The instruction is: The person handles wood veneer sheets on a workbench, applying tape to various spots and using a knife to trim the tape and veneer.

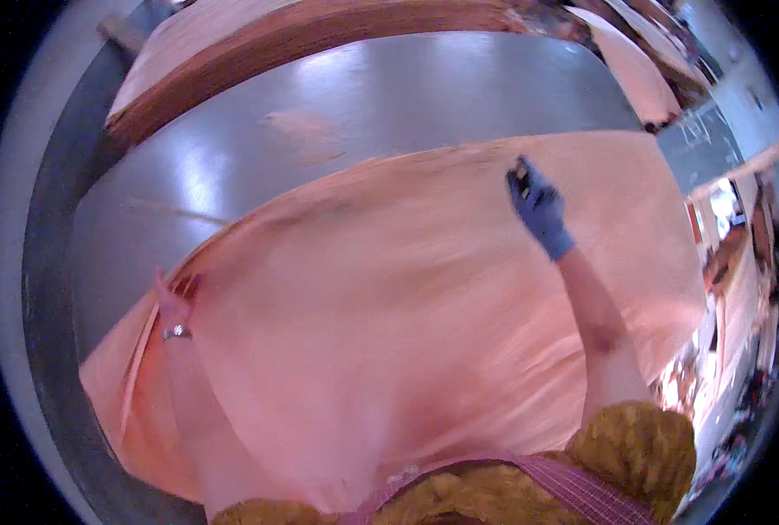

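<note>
A large thin sheet of wood veneer (389, 297), pinkish tan, spreads before me over a grey table (232, 149). Its far edge curves, and a narrow flap (137, 376) stands up along the left side. My left hand (176, 302), bare with a metal-banded watch (177, 332) at the wrist, grips the sheet's left edge beside this flap; blur hides some of the fingers. Over the right part of the veneer is my right hand (540, 206) in a blue-grey glove. Its fingers are curled round a small dark object that I cannot make out.
A thick stack of veneer sheets (319, 31) lies beyond the table's far side. Small pale scraps (302, 127) rest on the grey surface. More sheets (630, 66) lie at the far right, with a wooden bar (740, 171) and cluttered broken pieces (678, 381) at the right.
</note>
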{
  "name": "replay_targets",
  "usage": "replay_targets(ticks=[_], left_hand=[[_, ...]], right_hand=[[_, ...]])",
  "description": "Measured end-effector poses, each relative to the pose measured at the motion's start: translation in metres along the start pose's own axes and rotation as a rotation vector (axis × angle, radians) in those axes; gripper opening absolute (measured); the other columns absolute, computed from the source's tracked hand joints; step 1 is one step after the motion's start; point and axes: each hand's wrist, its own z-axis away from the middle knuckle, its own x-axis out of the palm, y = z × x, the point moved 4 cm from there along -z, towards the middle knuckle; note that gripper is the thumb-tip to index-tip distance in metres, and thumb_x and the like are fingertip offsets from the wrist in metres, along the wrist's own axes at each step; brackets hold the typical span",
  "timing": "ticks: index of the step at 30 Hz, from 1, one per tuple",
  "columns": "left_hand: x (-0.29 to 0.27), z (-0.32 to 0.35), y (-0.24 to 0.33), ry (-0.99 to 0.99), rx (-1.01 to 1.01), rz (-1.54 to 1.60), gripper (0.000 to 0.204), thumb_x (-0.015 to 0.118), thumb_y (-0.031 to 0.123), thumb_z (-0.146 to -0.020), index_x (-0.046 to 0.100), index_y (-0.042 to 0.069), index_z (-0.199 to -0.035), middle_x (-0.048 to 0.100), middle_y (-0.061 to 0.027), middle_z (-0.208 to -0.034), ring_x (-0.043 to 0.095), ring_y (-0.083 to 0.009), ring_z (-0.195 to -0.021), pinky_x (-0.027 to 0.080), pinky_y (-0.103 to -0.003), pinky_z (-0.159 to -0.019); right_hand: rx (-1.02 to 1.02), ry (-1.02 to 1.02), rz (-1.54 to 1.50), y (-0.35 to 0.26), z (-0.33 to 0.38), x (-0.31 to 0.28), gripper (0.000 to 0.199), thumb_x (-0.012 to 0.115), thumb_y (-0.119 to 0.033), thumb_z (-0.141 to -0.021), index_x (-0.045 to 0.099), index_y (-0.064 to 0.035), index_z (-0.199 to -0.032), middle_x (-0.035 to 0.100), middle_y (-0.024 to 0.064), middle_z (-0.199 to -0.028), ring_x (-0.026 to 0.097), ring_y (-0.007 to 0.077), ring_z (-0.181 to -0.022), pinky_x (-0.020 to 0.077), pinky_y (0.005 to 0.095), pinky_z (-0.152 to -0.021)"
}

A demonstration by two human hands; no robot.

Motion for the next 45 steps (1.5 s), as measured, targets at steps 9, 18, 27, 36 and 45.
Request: replay_targets(ticks=[9,18,27,36,45], left_hand=[[-0.067,-0.069,0.014,0.035,0.388,0.419,0.061,0.064,0.051,-0.084,0.056,0.004,-0.121,0.06,-0.0119,-0.117,0.058,-0.0259,-0.105,0.051,-0.04,-0.087],[-0.161,-0.115,0.076,0.395,0.501,0.316,0.056,0.066,0.028,-0.085,0.042,0.004,-0.129,0.057,-0.0075,-0.118,0.061,-0.0229,-0.095,0.053,-0.037,-0.066],[-0.093,-0.222,0.153,0.319,0.373,-0.273,0.059,0.065,0.03,-0.083,0.043,-0.008,-0.123,0.055,-0.0211,-0.123,0.059,-0.0294,-0.105,0.054,-0.042,-0.071],[-0.069,-0.249,0.155,0.491,0.422,-0.908,0.093,0.038,0.075,-0.083,0.027,0.014,-0.151,0.025,-0.0224,-0.154,0.018,-0.0407,-0.144,0.011,-0.058,-0.114],[-0.119,-0.05,0.029,0.382,0.824,-1.576,0.074,0.052,0.054,-0.091,0.024,0.022,-0.152,0.015,-0.0176,-0.158,0.011,-0.0379,-0.146,0.006,-0.066,-0.111]], right_hand=[[-0.048,-0.666,-0.302,-0.218,0.109,-0.023,0.04,0.06,-0.02,-0.089,0.057,-0.0095,-0.127,0.061,0.0181,-0.103,0.061,0.0368,-0.089,0.0501,0.0443,-0.073],[-0.055,-0.631,-0.122,-0.209,0.132,-0.014,0.036,0.055,-0.017,-0.091,0.058,-0.0069,-0.125,0.062,0.0173,-0.113,0.06,0.0364,-0.098,0.0499,0.0441,-0.08],[-0.082,-0.622,-0.068,-0.21,0.129,-0.002,0.034,0.053,-0.021,-0.094,0.059,-0.0045,-0.123,0.062,0.0184,-0.111,0.059,0.0367,-0.097,0.0495,0.0432,-0.078],[-0.033,-0.633,-0.133,-0.194,0.144,-0.011,0.034,0.052,-0.02,-0.093,0.059,-0.0015,-0.12,0.064,0.0179,-0.111,0.06,0.0365,-0.094,0.0495,0.0423,-0.08],[-0.045,-0.612,-0.131,-0.195,0.147,-0.001,0.032,0.055,-0.019,-0.094,0.06,-0.0033,-0.121,0.063,0.0174,-0.11,0.06,0.0365,-0.098,0.0493,0.0415,-0.082]])
